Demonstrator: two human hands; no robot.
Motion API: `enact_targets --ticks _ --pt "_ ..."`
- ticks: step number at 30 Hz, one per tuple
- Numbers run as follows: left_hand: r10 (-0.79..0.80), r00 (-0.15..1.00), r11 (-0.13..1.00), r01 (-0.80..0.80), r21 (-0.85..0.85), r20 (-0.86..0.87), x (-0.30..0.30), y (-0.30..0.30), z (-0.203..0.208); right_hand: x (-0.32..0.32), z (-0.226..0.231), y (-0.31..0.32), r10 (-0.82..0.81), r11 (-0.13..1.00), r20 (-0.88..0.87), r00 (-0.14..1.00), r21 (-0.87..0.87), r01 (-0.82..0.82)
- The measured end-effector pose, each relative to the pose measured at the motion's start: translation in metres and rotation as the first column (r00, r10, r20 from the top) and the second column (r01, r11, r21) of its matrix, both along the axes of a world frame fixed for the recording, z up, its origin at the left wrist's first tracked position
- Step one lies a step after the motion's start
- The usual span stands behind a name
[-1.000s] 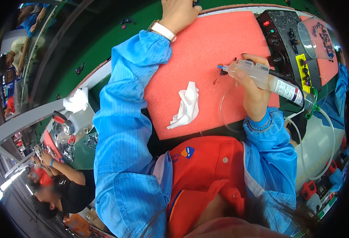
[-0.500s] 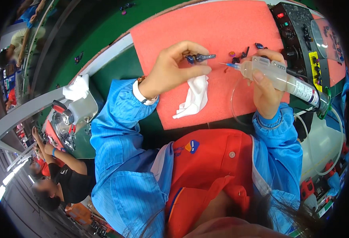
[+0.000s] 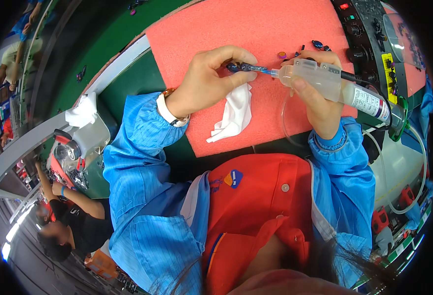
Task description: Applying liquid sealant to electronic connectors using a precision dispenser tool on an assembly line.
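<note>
My left hand (image 3: pixel 211 73) pinches a small dark blue and black part (image 3: pixel 237 67) between thumb and fingers, above the pink foam mat (image 3: pixel 187 39). In my right hand (image 3: pixel 315 96) is a glue dispensing syringe (image 3: pixel 319 76) with a translucent holder, a labelled barrel and a blue needle. The needle tip meets the small part, or lies just over it; which one I cannot tell. Below my left hand a crumpled white cloth (image 3: pixel 233 115) lies on the mat. Several little dark parts (image 3: pixel 318 45) lie beyond my right hand.
A black control box (image 3: pixel 356 29) with knobs stands at the right, beside a yellow strip (image 3: pixel 389 73) holding small parts. A clear hose (image 3: pixel 420 162) loops from the syringe. At left stand a translucent container (image 3: pixel 91 135) and white tissue (image 3: pixel 83 110). Another person (image 3: pixel 86 221) works at lower left.
The syringe has moved left, bringing its needle from a gap away to the small part in my left hand. The whole view has shifted slightly.
</note>
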State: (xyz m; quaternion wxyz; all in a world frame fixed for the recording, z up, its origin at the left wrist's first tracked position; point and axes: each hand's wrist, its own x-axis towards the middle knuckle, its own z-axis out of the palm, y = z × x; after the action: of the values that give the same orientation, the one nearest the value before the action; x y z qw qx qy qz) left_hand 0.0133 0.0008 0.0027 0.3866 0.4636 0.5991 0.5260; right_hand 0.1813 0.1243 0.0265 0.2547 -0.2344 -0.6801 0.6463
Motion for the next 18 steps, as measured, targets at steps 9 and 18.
enact_targets --ticks 9,18 --pt "-0.004 0.999 1.000 0.005 0.030 -0.041 0.0002 0.0013 0.0001 -0.0038 0.0031 -0.0017 0.000 1.000 0.025 1.000 -0.022 0.000" --pt "-0.005 1.000 1.000 0.004 -0.015 -0.018 0.0016 0.0016 0.0042 -0.0057 0.0061 -0.0019 0.035 0.993 0.039 0.999 0.112 -0.039"
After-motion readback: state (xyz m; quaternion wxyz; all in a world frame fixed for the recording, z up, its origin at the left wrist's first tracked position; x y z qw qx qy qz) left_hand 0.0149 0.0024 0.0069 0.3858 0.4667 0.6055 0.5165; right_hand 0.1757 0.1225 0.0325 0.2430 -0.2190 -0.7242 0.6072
